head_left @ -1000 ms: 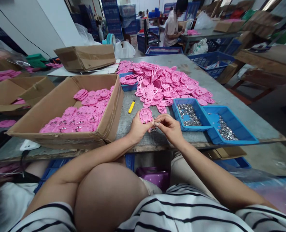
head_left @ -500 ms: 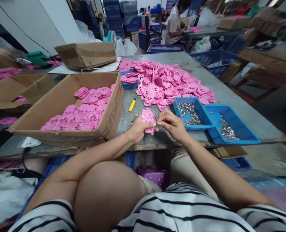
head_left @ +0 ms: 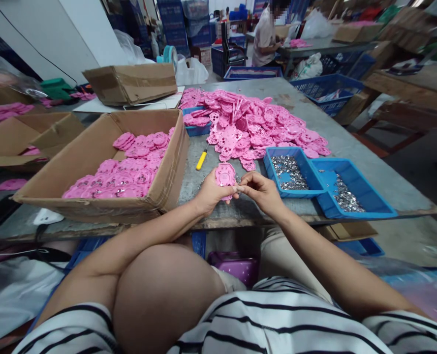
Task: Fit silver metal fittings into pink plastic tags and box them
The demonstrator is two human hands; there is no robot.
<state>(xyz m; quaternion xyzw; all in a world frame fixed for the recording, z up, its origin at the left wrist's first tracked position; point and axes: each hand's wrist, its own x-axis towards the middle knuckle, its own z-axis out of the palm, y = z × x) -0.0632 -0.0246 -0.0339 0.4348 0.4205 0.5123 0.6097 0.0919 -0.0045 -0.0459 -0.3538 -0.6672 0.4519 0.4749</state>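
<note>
Shifted slightly farther from me: pink piece, over the tabletop by its near edge. My left hand thumb-clamps it, probably for steadiness; my right hand pinches beside it (contents hidden), blue tray close by, presumably for reach.
</note>
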